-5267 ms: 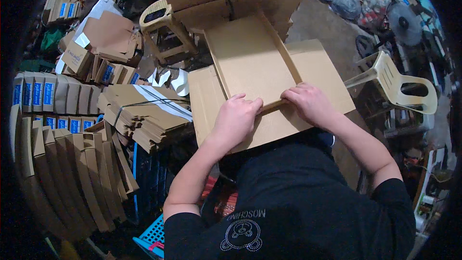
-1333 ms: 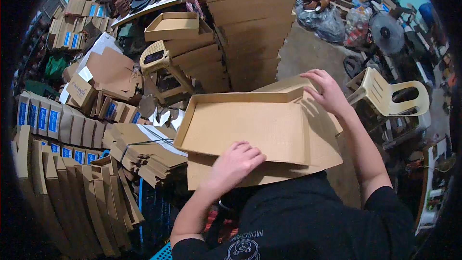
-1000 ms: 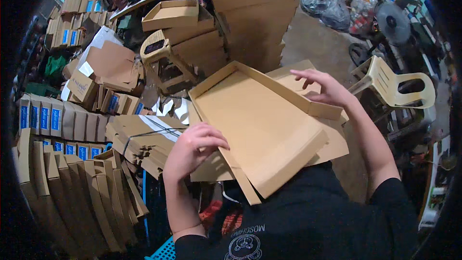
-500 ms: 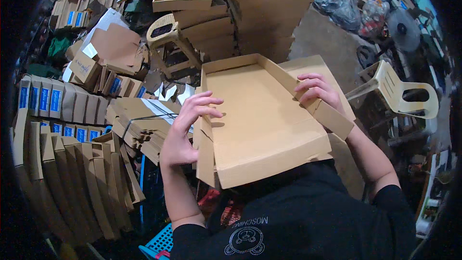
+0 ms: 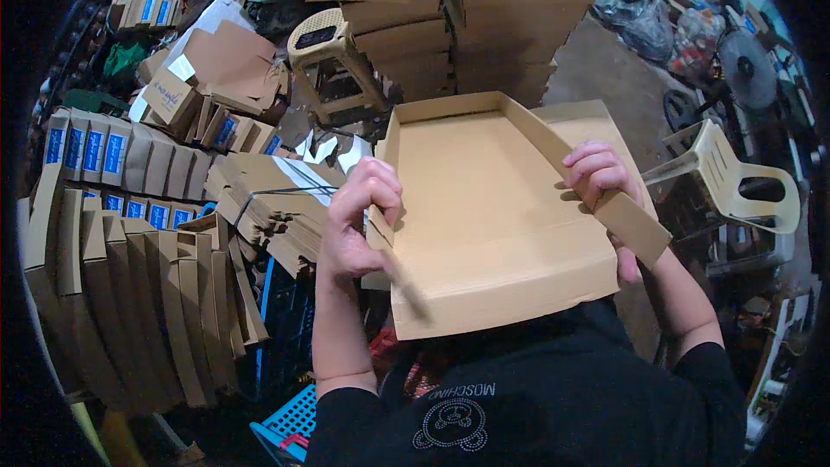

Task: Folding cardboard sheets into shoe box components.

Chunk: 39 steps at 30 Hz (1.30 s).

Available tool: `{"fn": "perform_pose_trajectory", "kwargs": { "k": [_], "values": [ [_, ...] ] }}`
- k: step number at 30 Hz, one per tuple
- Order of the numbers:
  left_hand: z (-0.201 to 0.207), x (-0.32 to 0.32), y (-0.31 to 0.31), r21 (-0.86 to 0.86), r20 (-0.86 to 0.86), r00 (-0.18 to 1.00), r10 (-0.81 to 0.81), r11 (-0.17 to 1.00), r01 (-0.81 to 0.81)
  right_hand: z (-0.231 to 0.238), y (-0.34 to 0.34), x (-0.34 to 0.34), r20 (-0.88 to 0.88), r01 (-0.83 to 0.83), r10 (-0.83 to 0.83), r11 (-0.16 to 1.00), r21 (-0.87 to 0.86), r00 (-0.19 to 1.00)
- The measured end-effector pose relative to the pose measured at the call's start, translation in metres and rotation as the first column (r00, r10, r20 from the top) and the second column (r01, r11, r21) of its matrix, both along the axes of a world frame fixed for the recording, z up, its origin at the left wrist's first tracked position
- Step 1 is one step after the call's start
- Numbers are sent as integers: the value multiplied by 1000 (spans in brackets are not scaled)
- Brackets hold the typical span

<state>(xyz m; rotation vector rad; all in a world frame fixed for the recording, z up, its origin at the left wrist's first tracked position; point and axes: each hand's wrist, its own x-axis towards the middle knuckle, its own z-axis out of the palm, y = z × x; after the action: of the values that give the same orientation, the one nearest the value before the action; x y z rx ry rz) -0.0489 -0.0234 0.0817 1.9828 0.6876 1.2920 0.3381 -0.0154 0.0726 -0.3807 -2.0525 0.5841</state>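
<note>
A shallow brown cardboard box [image 5: 493,182], partly folded, lies in front of me with its far and right walls standing up. My left hand [image 5: 363,212] is closed around its left wall, fingers curled over the top edge. The loose flap at that wall's near end is smeared by motion. On the opposite side my right hand [image 5: 601,177] grips the right wall, fingers over the edge and thumb below. That wall's end flap [image 5: 634,229] sticks out toward me. The near wall slopes down against my black shirt. Another cardboard sheet [image 5: 596,125] lies under the box at right.
Tall stacks of brown boxes [image 5: 519,17] stand beyond. A plastic stool [image 5: 333,60] holds a phone. A cream plastic chair [image 5: 735,182] is at right, near a fan [image 5: 746,69]. Rows of folded cardboard [image 5: 147,294] and a blue basket [image 5: 290,419] are at left.
My left fingers, spread before, have closed over the left wall, and its flap has swung inward. My right hand has tightened, its thumb now showing below. The whole view has shifted slightly.
</note>
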Motion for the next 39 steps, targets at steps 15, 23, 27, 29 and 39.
{"fn": "perform_pose_trajectory", "kwargs": {
  "k": [15, 23, 27, 29, 39],
  "values": [
    [-7, 10, 0, -202, 401, 892, 208, 970, -135, 3, -10, -12, 63, 107, -103, 992, -63, 993],
    [-4, 10, -8, -294, 56, 992, 117, 951, -95, 8, -3, -9, -17, 172, -175, 979, -112, 984],
    [-5, 10, -8, -380, -286, 958, 28, 914, -141, 16, -4, -3, 212, 229, -197, 964, -138, 957],
    [-16, 14, -3, -353, -344, 939, -25, 930, -104, 4, -6, 6, 309, 225, -192, 971, -77, 931],
    [-35, 25, 2, -180, -384, 923, 15, 979, -91, -36, -15, 25, 466, 144, -247, 958, 247, 850]
  ]
}}
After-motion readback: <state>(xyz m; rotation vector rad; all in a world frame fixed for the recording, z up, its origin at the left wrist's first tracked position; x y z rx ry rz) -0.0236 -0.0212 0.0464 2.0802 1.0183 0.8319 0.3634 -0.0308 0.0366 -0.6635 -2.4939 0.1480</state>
